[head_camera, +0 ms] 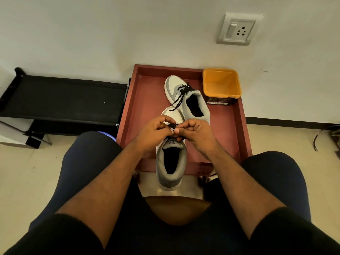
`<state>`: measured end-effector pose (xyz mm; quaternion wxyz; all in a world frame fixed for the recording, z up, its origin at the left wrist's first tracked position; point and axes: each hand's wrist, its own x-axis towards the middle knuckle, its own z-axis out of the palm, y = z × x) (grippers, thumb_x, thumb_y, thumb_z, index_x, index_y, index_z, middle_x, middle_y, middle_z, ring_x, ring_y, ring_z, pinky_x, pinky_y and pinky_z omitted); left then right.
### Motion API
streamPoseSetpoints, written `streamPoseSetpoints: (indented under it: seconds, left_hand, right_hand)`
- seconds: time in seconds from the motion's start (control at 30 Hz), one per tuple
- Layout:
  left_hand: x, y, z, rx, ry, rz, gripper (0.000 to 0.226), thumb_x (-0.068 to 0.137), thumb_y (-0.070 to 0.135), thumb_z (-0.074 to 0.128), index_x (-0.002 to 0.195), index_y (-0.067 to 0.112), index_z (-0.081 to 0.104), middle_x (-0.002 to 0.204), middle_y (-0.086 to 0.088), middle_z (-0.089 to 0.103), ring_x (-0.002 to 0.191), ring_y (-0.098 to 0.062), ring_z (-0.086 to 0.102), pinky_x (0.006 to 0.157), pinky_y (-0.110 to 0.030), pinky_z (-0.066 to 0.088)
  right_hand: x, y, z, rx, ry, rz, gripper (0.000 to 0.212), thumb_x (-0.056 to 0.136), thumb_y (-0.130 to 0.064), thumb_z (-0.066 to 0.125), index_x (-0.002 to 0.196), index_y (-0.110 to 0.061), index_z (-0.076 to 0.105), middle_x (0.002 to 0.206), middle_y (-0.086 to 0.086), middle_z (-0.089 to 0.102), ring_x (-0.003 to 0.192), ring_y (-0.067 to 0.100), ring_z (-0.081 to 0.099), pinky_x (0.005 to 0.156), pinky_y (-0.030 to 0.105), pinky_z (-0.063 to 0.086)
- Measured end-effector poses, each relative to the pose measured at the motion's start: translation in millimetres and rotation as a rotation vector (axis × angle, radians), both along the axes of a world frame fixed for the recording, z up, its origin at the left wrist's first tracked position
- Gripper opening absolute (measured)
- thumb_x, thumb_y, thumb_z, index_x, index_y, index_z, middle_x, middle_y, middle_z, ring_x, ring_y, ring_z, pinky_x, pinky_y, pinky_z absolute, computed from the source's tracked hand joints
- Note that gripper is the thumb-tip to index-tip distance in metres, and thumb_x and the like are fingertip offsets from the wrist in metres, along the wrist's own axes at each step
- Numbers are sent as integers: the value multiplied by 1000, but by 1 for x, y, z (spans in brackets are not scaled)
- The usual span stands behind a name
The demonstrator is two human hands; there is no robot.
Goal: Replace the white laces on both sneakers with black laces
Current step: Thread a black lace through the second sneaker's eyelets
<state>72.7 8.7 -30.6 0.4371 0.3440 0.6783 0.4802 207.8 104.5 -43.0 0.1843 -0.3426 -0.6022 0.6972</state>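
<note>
Two grey-and-white sneakers lie on a reddish-brown tray (237,126). The far sneaker (191,102) carries a black lace (181,95), its ends trailing loose to the left. The near sneaker (170,162) points away from me, its heel overhanging the tray's front edge. Over its lace area my left hand (156,131) and my right hand (195,134) meet, each pinching a black lace (172,126) between curled fingers. The hands hide most of that lacing. No white lace is in view.
An empty orange tub (221,85) stands in the tray's far right corner. A black low rack (64,100) lies on the floor to the left against the wall. My knees flank the tray. A wall socket (237,29) sits above.
</note>
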Motion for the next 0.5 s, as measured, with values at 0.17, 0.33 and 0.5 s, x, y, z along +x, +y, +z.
streamPoseSetpoints:
  seconds: [0.17, 0.33, 0.5]
  left_hand:
    - [3, 4, -11, 34, 92, 24, 12, 96, 8, 55, 87, 5, 61, 73, 0, 63, 62, 4, 56, 63, -12, 46]
    - [8, 10, -23, 24, 219, 186, 9, 97, 16, 57, 90, 12, 60, 66, 1, 61, 54, 5, 53, 56, -11, 45]
    - [12, 15, -24, 1, 12, 275, 7, 96, 14, 59, 95, 7, 60, 54, -1, 57, 44, -5, 50, 47, -22, 43]
  right_hand:
    - [-4, 0, -3, 54, -70, -16, 5, 80, 5, 72, 80, 4, 67, 67, 8, 71, 53, 16, 65, 57, 25, 56]
    - [-3, -5, -8, 350, -76, 39, 15, 80, 5, 71, 84, -9, 70, 77, -3, 72, 74, 8, 69, 75, 23, 56]
    - [-3, -8, -14, 1199, -248, 135, 8, 88, -11, 61, 85, -8, 68, 71, 6, 69, 63, 26, 63, 54, 30, 46]
